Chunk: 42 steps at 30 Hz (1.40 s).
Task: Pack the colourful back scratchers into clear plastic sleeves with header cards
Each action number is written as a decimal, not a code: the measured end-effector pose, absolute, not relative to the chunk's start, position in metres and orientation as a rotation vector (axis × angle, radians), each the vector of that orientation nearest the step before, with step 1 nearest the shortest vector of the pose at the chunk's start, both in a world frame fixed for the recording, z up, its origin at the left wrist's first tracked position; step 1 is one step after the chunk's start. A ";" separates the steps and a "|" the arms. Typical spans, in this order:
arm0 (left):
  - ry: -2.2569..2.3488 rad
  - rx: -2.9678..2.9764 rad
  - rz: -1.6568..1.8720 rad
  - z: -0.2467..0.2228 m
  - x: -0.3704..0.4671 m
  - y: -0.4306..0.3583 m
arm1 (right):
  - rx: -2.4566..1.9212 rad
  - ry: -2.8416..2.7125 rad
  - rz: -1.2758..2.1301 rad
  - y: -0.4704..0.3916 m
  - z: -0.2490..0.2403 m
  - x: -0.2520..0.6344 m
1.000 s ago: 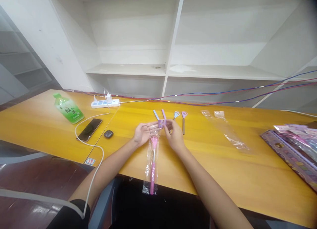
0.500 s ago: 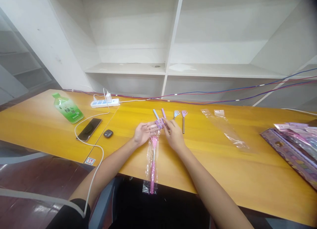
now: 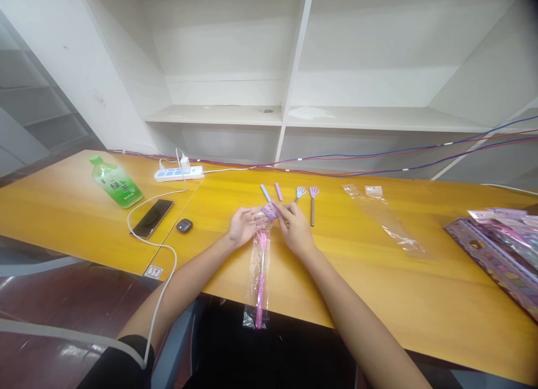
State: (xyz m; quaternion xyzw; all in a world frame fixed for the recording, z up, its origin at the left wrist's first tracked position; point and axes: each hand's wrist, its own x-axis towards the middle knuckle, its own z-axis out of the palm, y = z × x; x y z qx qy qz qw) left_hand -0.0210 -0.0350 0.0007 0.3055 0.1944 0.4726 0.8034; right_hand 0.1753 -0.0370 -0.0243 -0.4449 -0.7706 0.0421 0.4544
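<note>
A pink hand-shaped scratcher [image 3: 260,282] lies in a clear plastic bag [image 3: 252,271] that hangs partly over the table's front edge. My right hand [image 3: 295,226] pinches the purple header card [image 3: 269,211] at the bag's top. Palm up, my left hand [image 3: 245,225] has its fingers apart beneath the card and supports it. Just beyond my hands are a blue handle [image 3: 265,192], a purple handle [image 3: 278,191], a blue scratcher head [image 3: 300,193] and a purple scratcher head [image 3: 314,193] on a metal rod.
Emptied clear bags [image 3: 384,221] lie right of centre. More packaged items [image 3: 504,226] fill a patterned box [image 3: 479,246] at far right. On the left are a green bottle [image 3: 117,183], a phone [image 3: 153,218], a black case [image 3: 184,226] and a power strip [image 3: 179,174] with a white cable.
The header card has tilted slightly between my hands. My hands and the bagged scratcher stay in nearly the same place.
</note>
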 end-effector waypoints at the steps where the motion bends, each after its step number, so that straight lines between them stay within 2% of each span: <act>1: 0.413 0.655 1.009 0.000 -0.021 -0.035 | -1.104 -1.911 0.108 -0.037 -0.025 0.175; 20: 0.438 0.682 0.996 -0.002 -0.018 -0.036 | -1.106 -2.018 0.097 -0.042 -0.022 0.174; 30: 0.435 0.660 1.005 0.002 -0.020 -0.037 | -1.128 -1.947 0.224 -0.048 -0.011 0.171; 42: 0.446 0.693 1.023 0.001 -0.021 -0.039 | -0.916 -2.000 0.372 -0.047 -0.010 0.178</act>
